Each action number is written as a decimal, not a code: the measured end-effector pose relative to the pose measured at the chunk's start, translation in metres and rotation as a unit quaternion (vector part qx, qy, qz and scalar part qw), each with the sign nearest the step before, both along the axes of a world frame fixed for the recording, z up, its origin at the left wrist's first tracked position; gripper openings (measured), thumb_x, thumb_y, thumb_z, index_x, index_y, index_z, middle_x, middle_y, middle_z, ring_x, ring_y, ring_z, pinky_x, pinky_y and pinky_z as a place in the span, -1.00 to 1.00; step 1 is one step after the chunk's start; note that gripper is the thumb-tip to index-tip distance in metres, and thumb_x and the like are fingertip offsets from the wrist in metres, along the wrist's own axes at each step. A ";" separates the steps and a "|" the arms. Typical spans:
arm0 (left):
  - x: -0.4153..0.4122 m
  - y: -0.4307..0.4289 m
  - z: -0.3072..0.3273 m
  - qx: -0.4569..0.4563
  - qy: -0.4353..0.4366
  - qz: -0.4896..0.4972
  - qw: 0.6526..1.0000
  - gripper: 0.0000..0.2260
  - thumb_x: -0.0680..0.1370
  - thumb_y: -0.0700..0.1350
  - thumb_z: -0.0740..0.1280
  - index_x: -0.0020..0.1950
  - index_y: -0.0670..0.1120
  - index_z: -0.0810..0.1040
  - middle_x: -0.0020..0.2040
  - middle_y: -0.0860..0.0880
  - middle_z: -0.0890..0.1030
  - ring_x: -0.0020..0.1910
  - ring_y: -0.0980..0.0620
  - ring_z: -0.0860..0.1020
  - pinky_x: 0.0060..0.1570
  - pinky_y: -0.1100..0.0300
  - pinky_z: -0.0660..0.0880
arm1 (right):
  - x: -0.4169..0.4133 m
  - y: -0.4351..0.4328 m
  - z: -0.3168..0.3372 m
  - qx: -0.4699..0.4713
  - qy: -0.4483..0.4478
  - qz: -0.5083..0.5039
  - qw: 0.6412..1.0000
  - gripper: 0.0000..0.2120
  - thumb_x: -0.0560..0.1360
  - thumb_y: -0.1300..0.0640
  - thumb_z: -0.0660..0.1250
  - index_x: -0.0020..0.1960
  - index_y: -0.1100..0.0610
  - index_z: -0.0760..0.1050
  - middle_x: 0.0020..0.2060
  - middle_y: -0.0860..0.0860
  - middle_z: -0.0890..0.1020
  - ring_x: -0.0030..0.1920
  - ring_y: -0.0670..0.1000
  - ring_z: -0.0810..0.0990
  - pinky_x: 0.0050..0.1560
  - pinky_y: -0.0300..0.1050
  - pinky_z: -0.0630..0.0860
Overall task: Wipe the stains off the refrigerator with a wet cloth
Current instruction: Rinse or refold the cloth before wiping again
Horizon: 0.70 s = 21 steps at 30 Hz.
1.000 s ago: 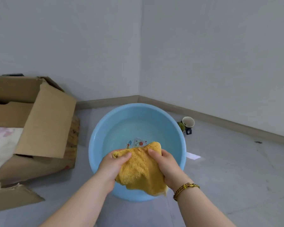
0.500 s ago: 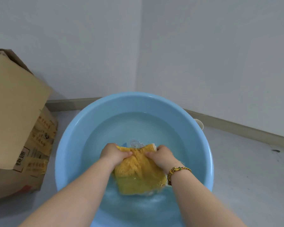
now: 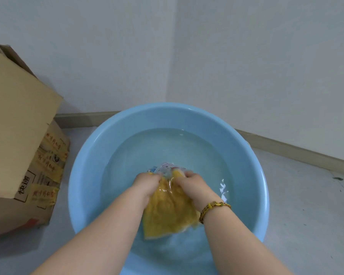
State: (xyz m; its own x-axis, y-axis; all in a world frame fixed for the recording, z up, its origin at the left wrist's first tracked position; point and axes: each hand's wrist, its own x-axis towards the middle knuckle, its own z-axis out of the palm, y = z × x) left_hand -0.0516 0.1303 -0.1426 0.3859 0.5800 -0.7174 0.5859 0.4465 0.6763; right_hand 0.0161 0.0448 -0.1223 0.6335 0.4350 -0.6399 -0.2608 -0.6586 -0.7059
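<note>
Left hand (image 3: pixel 145 184) and right hand (image 3: pixel 192 186) grip the yellow cloth (image 3: pixel 169 214) underwater in a basin (image 3: pixel 83 175); cardboard box (image 3: pixel 14 116) reads 快递.

Floor (image 3: pixel 306 215): pale grey, smooth, meeting two white walls at a corner.
- Round light-blue plastic basin (image 3: pixel 83 185), holding water, standing at centre near the corner.
- Brown cardboard box with yellow printed tape (image 3: pixel 18 126), just left of the basin, flap raised.
- Small dark speck (image 3: pixel 337 178), far right.
</note>
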 end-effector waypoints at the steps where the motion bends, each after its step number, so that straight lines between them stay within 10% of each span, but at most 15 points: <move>1: 0.001 -0.003 0.005 -0.011 -0.026 0.017 0.999 -0.77 0.55 -0.10 0.25 -0.02 -0.28 0.53 0.03 -0.24 0.58 0.03 -0.19 0.56 0.14 -0.05 0.48 | -0.003 -0.001 0.007 0.033 0.008 -0.026 0.999 -0.97 0.48 0.18 0.22 -0.08 0.13 0.43 -0.24 0.09 0.47 -0.25 0.04 0.42 -0.28 -0.18 0.35; 7: 0.003 -0.018 0.023 -0.048 -0.148 0.063 0.986 -0.63 0.56 0.06 0.17 -0.16 -0.18 0.62 -0.11 -0.17 0.65 -0.07 -0.12 0.61 0.11 -0.04 0.51 | -0.038 0.004 0.033 0.111 -0.147 -0.032 0.982 -0.54 0.44 -0.10 0.33 -0.42 0.09 0.18 -0.52 -0.05 0.30 -0.41 0.00 0.29 -0.36 -0.14 0.25; 14: 0.007 -0.041 0.049 0.123 -0.160 0.078 0.976 -0.60 0.60 -0.05 0.13 -0.44 -0.13 0.36 -0.42 -0.06 0.43 -0.29 -0.09 0.41 -0.18 0.13 0.35 | -0.020 0.003 0.033 0.101 -0.223 -0.085 0.966 -0.59 0.54 0.09 0.21 -0.43 0.11 0.16 -0.53 -0.03 0.27 -0.44 0.01 0.24 -0.38 -0.11 0.19; 21: -0.001 -0.025 0.052 0.015 -0.199 0.134 0.971 -0.62 0.58 -0.08 0.16 -0.44 -0.13 0.35 -0.54 -0.04 0.44 -0.40 -0.04 0.40 -0.29 0.17 0.34 | -0.041 0.003 0.043 0.110 -0.302 0.014 0.947 -0.57 0.52 0.04 0.20 -0.45 0.08 0.12 -0.53 -0.03 0.25 -0.42 0.02 0.22 -0.34 -0.08 0.18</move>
